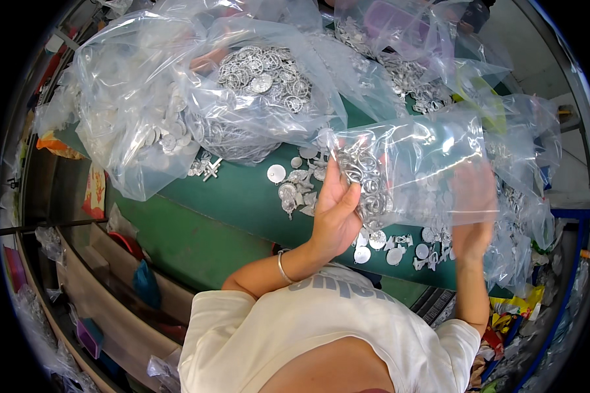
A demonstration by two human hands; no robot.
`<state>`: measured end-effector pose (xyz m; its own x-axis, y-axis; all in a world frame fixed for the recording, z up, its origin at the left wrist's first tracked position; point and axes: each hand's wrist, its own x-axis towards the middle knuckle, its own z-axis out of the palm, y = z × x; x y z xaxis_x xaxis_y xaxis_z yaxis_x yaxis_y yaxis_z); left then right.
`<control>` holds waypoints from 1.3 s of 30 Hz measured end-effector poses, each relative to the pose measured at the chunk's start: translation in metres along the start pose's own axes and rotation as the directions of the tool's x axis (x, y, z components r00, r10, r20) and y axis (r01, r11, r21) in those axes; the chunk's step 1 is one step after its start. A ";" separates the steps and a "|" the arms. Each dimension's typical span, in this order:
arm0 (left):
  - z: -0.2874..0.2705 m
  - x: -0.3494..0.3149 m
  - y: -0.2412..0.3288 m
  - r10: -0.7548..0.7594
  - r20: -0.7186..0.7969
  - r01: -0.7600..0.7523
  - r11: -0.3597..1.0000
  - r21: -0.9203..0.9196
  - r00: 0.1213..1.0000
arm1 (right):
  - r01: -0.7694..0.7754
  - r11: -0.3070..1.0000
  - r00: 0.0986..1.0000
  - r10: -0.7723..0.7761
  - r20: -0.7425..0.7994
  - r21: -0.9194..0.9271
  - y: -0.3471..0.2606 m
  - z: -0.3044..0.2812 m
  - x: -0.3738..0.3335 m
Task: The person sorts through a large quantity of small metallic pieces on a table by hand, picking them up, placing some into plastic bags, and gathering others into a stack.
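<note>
A clear plastic bag [426, 154] is held up sideways above the table, with shiny silver metal rings or links [370, 187] bunched at its left end. My left hand [337, 213] is closed round that end, thumb in front of the metal pieces. At the bag's right end is my right hand [473, 206], raised and blurred behind or inside the plastic; its fingers are too smeared to read. Below and left of the bag, small silver charms [298, 190] lie loose on the green table [242, 196]. More round charms [377, 240] lie just under my left hand.
Large clear bags of silver pendants [262, 75] fill the table's far left. Further metal pieces [413, 78] and a pale purple container [400, 26] stand at the back. Crumpled clear bags [528, 144] crowd the right. Brown shelving [111, 275] is at lower left.
</note>
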<state>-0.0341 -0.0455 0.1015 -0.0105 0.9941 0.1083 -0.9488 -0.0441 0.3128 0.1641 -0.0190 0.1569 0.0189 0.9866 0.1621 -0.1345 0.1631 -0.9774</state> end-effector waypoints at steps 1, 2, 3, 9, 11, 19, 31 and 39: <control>0.000 0.001 -0.001 0.007 0.003 -0.007 1.000 0.003 1.000 | -0.067 0.998 0.987 0.063 0.151 0.020 0.015 -0.002 -0.010; -0.001 0.003 -0.002 0.015 0.005 -0.015 1.000 0.006 1.000 | -0.136 0.990 0.947 0.121 0.298 0.030 0.026 -0.002 -0.017; 0.000 0.005 -0.004 0.013 0.009 -0.013 1.000 0.007 1.000 | -0.148 0.989 0.923 0.132 0.362 0.017 0.029 0.003 -0.024; 0.002 0.008 -0.011 0.051 -0.021 -0.049 0.996 0.074 0.999 | -0.246 0.960 0.906 0.276 0.322 -0.132 0.031 0.044 -0.032; 0.000 0.010 -0.010 0.042 -0.028 -0.040 0.996 0.080 0.999 | -0.327 0.934 0.903 0.354 0.245 -0.144 0.031 0.049 -0.028; -0.001 0.013 -0.007 -0.010 -0.122 0.007 1.000 -0.021 0.992 | -0.360 0.931 0.914 0.365 0.177 -0.061 0.041 0.044 -0.018; -0.012 0.018 -0.005 -0.096 -0.108 0.080 0.986 -0.149 0.989 | -0.337 0.937 0.921 0.349 0.173 -0.097 0.051 0.029 -0.010; -0.009 0.021 -0.002 -0.073 -0.110 0.056 0.988 -0.146 0.991 | -0.339 0.941 0.936 0.335 0.104 0.019 0.049 0.038 -0.005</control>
<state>-0.0352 -0.0232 0.0948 0.0238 0.9995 -0.0193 -0.9837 0.0269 0.1777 0.1198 -0.0162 0.1136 -0.1304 0.9782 -0.1618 -0.1518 -0.1810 -0.9717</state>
